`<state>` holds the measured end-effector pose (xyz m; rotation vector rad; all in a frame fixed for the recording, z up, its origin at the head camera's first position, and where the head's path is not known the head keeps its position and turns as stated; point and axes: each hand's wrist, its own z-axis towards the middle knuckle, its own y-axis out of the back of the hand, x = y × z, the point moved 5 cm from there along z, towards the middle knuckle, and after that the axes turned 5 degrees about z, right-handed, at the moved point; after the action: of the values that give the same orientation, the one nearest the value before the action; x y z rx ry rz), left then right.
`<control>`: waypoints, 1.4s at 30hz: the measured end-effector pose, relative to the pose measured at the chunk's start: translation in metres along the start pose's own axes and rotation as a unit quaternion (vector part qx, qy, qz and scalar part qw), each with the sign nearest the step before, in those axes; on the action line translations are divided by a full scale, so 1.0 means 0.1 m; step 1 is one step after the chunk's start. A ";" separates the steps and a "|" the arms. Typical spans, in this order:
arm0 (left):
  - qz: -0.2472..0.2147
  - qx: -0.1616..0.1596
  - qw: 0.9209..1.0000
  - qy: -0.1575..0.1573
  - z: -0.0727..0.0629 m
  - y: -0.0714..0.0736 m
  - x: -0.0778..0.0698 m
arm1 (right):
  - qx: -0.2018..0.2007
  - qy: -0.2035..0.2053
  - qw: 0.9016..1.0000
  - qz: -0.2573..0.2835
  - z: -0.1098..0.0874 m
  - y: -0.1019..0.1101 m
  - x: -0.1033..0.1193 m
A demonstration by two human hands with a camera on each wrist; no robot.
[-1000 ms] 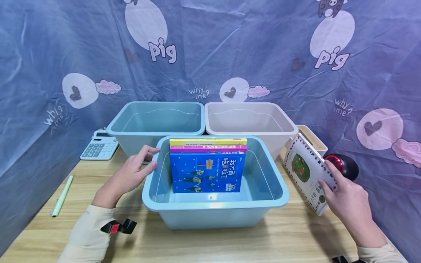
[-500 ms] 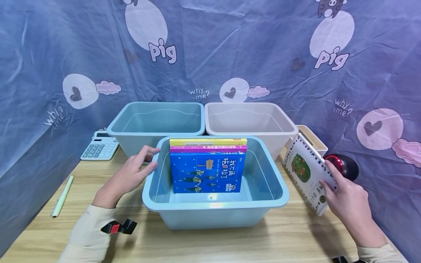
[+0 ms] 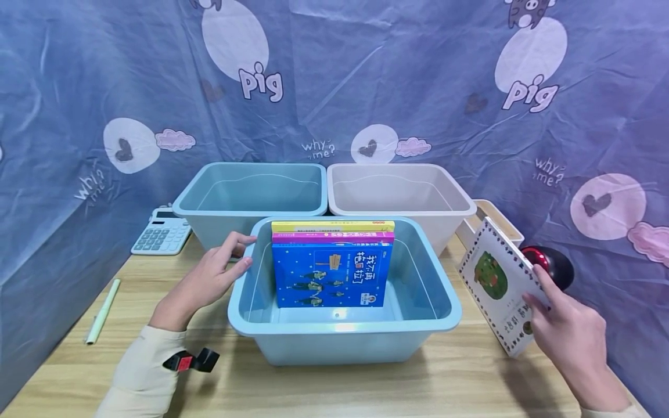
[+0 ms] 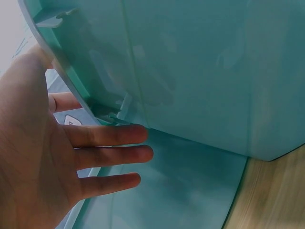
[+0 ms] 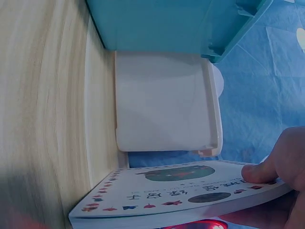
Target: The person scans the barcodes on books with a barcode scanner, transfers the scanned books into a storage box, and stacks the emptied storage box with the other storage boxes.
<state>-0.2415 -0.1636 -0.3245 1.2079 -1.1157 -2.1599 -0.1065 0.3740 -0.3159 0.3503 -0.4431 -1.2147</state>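
while the right grip (image 3: 572, 337) pinches its edge, the white book (image 3: 493, 290) slants leftward from it.

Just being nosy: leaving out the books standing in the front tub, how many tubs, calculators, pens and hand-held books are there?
Tubs: 3 (front blue tub, back blue tub, pale tub)
Calculators: 1 (pale blue calculator)
Pens: 1 (light green pen)
Hand-held books: 1 (white book, in the right hand)
Total: 6
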 end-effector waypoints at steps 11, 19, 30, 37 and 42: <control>-0.005 -0.003 1.000 -0.003 0.01 0.00 0.01 | 0.029 -0.020 0.999 -0.021 -0.11 0.14 -0.01; -0.006 -0.003 1.000 -0.009 0.01 0.00 0.01 | 0.043 -0.027 0.999 0.005 -0.12 0.11 0.04; -0.010 -0.002 1.000 -0.010 0.01 0.00 0.01 | 0.037 -0.001 0.999 0.027 -0.11 0.06 0.15; -0.008 0.000 1.000 -0.002 0.01 -0.01 0.01 | 0.040 -0.018 0.998 0.040 -0.14 0.06 0.16; -0.008 0.002 1.000 -0.003 0.01 -0.01 0.00 | 0.043 -0.020 0.998 0.048 -0.15 0.04 0.20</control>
<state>-0.2423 -0.1632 -0.3251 1.2184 -1.1171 -2.1754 -0.0903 0.3569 -0.3245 0.3749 -0.5427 -1.1125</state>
